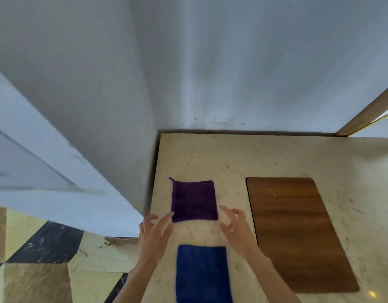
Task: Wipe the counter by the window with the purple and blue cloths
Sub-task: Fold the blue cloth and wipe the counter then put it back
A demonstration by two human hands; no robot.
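Observation:
A folded purple cloth [194, 201] lies flat on the cream marble counter [276, 156]. A folded blue cloth [203, 274] lies nearer to me, at the counter's front edge. My left hand [153, 235] hovers at the purple cloth's near left corner, fingers spread, fingertip about touching the corner. My right hand [236, 226] hovers at the cloth's near right corner, fingers apart and empty. Neither hand holds anything.
A dark wooden board [295, 232] lies on the counter to the right of the cloths. Grey walls meet the counter at the back and left. A wood-framed opening [368, 112] is at the back right. Patterned floor tiles [46, 259] lie below on the left.

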